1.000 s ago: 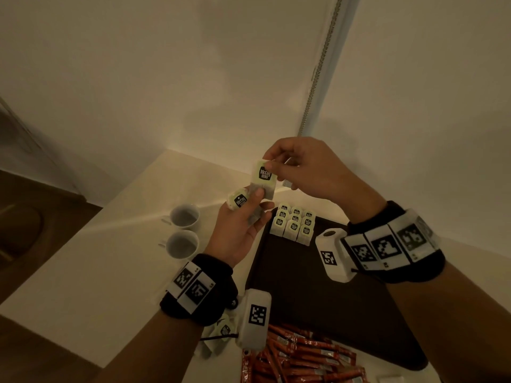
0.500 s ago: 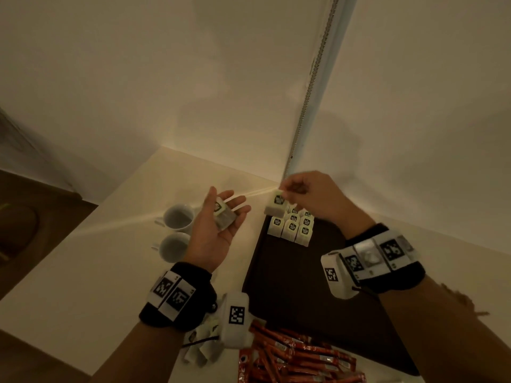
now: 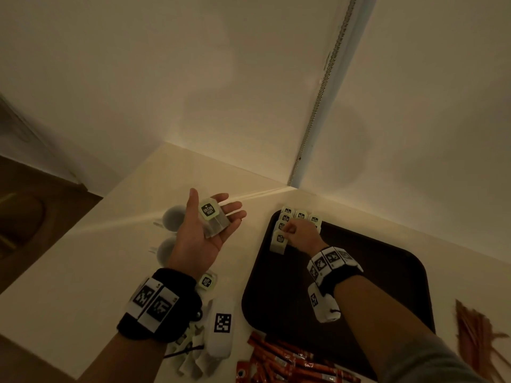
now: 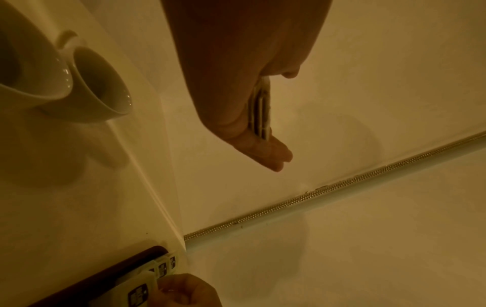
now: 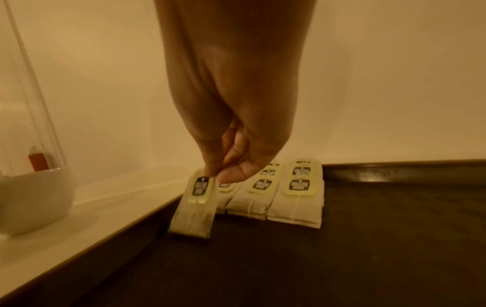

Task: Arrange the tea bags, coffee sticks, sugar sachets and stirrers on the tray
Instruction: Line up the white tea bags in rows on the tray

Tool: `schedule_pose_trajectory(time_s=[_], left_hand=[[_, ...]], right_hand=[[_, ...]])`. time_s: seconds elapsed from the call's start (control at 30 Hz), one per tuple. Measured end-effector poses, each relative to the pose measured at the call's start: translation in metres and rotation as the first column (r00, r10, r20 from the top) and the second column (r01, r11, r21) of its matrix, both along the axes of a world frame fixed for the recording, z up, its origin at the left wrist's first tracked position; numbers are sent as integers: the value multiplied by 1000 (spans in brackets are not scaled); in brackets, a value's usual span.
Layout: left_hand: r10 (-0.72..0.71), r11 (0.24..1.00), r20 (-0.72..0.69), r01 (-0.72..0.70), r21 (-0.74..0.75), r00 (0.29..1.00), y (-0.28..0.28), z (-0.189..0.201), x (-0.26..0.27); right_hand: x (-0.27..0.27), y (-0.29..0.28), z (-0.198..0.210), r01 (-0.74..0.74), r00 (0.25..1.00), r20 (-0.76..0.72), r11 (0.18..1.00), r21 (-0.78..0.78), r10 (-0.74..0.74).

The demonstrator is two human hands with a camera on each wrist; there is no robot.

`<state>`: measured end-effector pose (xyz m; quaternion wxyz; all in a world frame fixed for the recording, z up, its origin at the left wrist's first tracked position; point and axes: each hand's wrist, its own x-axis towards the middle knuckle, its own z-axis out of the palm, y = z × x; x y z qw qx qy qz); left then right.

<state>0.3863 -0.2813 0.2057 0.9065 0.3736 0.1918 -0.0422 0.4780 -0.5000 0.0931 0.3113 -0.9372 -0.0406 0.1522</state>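
A dark brown tray lies on the cream counter. Several tea bags sit in rows in its far left corner, shown close up in the right wrist view. My right hand pinches the tag of one tea bag, whose lower end touches the tray at the near end of the left row. My left hand is held palm up over the counter, fingers straight, with a small stack of tea bags lying on it.
Two white cups stand left of the tray under my left hand. Loose tea bags and orange-red coffee sticks lie at the counter's near edge. Brown stirrers lie at the right. Walls close off the back.
My right hand took a tea bag from above my left hand, carried it down to the tray and set it at the near end of the left row. My left hand opened flat, palm up.
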Motion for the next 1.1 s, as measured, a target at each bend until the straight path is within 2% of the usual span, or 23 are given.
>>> schedule_pose_trajectory(time_s=[0.2,0.37,0.43,0.5,0.57,0.63,0.7,0.77,0.93,1.1], left_hand=[[-13,999,-19,12,-40,1000,3,-4,1],[-111,993,-58,108,-48,992,1,-5,2],[-161,986,-90,157,-49,983,1,-6,3],[-209,978,-124,208,-26,970,-1,-7,3],[-252,967,-138,253,-9,958,-4,-6,3],[-270,962,-117,272,-3,956,-9,-2,3],[-291,956,-72,292,-3,954,-12,2,2],[-325,946,-21,325,-14,945,-14,7,2],[-332,943,59,334,-15,941,-16,16,-3],[-180,981,177,163,106,968,-24,19,-7]], right_hand=[[14,-1,-19,56,998,30,998,-11,-56],[14,0,-18,97,995,31,995,13,-98],[13,10,0,154,978,126,984,93,-165],[7,27,34,93,951,257,954,285,-170],[-7,45,76,-138,939,344,891,433,-22],[-24,59,110,-376,893,393,840,390,218],[-33,68,127,-503,829,427,816,284,363],[-34,68,135,-511,804,463,832,217,373],[-31,57,158,-397,840,493,877,270,228],[-35,54,198,-361,838,518,888,285,174]])
